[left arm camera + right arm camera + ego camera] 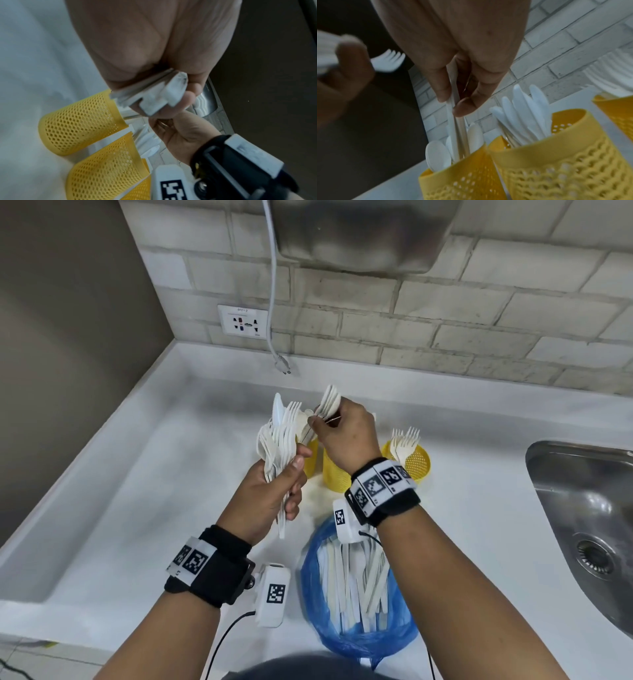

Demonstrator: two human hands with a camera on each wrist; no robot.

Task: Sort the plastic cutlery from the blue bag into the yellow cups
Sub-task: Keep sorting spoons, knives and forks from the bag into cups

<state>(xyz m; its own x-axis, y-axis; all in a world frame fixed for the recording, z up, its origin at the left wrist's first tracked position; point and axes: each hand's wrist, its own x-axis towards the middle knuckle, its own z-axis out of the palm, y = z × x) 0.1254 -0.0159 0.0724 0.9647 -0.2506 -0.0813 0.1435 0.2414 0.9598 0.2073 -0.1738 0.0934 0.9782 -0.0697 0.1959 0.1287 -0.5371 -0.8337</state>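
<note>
My left hand [291,484] grips a mixed bundle of white plastic cutlery [281,436], heads up; its handle ends [154,94] stick out below the fist. My right hand [317,422] pinches several white spoons [329,402] by their handles [456,121], which reach down into the left yellow cup [464,175], where other spoons stand. The middle yellow cup [556,155] holds knives [527,108]. The right yellow cup [416,462] holds forks [406,440]. The blue bag [363,635] lies open near me with more cutlery inside.
A steel sink [589,515] is set into the white counter [154,491] at the right. A wall socket [244,320] and a hanging cable with plug [274,302] are on the brick wall behind the cups. A raised counter edge runs along the left.
</note>
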